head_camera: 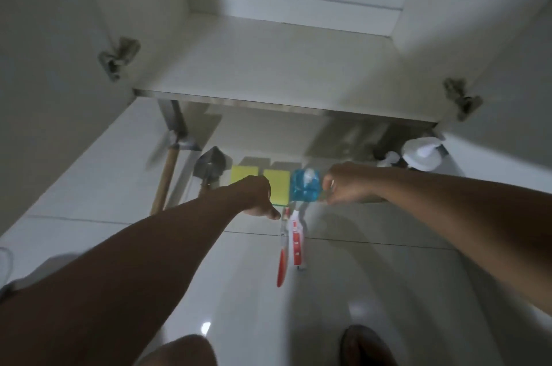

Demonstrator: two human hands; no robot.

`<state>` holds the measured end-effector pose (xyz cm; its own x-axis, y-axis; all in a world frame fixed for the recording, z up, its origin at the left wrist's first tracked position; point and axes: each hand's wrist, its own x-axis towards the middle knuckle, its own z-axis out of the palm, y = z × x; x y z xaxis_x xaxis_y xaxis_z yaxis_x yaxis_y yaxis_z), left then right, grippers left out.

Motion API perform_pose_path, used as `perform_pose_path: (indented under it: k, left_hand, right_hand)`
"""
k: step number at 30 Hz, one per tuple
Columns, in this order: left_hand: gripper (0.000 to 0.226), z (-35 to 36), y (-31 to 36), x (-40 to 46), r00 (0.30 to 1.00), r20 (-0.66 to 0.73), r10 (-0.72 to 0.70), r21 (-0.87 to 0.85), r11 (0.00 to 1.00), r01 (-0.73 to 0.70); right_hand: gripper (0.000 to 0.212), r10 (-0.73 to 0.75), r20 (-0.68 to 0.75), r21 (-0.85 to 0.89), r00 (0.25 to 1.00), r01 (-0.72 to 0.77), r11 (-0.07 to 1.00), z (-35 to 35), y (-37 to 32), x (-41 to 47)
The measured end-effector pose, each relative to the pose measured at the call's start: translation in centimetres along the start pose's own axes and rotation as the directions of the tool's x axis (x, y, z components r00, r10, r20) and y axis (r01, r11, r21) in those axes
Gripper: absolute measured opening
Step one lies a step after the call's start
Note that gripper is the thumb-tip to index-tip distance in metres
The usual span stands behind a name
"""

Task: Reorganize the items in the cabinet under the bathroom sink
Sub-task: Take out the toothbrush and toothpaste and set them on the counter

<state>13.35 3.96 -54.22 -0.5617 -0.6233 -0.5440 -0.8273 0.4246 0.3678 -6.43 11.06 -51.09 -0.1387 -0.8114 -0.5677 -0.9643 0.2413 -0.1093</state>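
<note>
The cabinet's bare white shelf (263, 66) stands open above the floor. Below its front edge, on the floor tiles, lie two yellow sponges (243, 175) (277, 184) side by side. Next to them is a blue bottle (306, 189), and my right hand (343, 183) is shut on its right side. My left hand (257, 196) hovers over the sponges with fingers curled, holding nothing that I can see. A red-handled toothbrush (282, 252) and a red-and-white tube (297, 241) lie just in front of the bottle.
A wooden-handled tool (167, 177) and a small dark trowel (210, 168) lie at the left of the sponges. White round containers (421, 153) sit at the right under the shelf edge. Both cabinet doors (53, 36) (513, 45) are swung open. My knees show at the bottom.
</note>
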Motion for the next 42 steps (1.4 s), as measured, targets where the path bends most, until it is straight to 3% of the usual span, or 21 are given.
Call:
perform_pose_path:
  k: [6,9,11,14,18,21,24,29,34,37,42]
  left_hand:
    - [0.049,1.0,6.2,5.1,0.999,0.001,0.054,0.031,0.998,-0.054]
    - [0.052,2.6,6.8,7.3,1.0,0.002,0.0,0.071,0.998,0.0]
    - [0.052,4.2,6.0,7.8,0.998,-0.001,-0.069,0.078,0.995,0.068]
    - [0.047,7.1,3.8,7.7,0.985,0.023,-0.173,0.028,0.985,0.173]
    - [0.04,11.0,1.5,7.0,0.961,0.022,-0.275,-0.044,0.96,0.275]
    - [0.045,12.9,0.6,6.6,0.945,0.02,-0.326,-0.125,0.937,0.326]
    - [0.051,14.2,0.1,6.5,0.932,-0.025,-0.363,-0.185,0.918,0.352]
    - [0.031,14.7,-0.1,6.7,0.901,-0.04,-0.432,-0.322,0.859,0.398]
    - [0.017,10.6,0.0,3.5,0.87,-0.061,-0.489,-0.345,0.829,0.441]
    - [0.013,5.2,1.1,-0.5,0.868,-0.065,-0.493,-0.386,0.814,0.433]
    - [0.012,-7.2,4.2,-9.7,0.876,-0.089,-0.475,-0.445,0.805,0.392]
  right_hand:
    - [0.021,0.092,0.035,0.073,0.995,-0.094,0.993,0.5,8.0,-0.6]
    - [0.02,0.106,0.051,0.114,0.993,-0.112,0.987,2.8,9.0,0.0]
    - [0.018,0.114,0.077,0.15,0.991,-0.124,0.981,4.6,8.3,1.0]
    - [0.032,0.123,0.11,0.276,0.986,-0.149,0.949,7.6,5.7,2.9]
    - [0.024,0.13,0.14,0.396,0.982,-0.175,0.901,11.4,1.9,4.8]
    - [0.017,0.15,0.054,0.448,0.987,-0.159,0.88,13.8,0.1,6.0]
    - [0.025,0.251,-0.009,0.492,0.968,-0.214,0.844,15.5,-1.2,6.9]
    - [0.025,0.387,0.016,0.643,0.922,-0.306,0.702,17.1,-1.6,8.1]
    - [0.022,0.444,0.064,0.693,0.894,-0.36,0.625,12.7,-1.9,6.5]
    - [0.025,0.424,0.022,0.694,0.905,-0.319,0.645,6.5,-3.2,3.0]
    - [0.018,0.438,0.013,0.767,0.899,-0.29,0.573,-6.1,-6.1,-5.5]
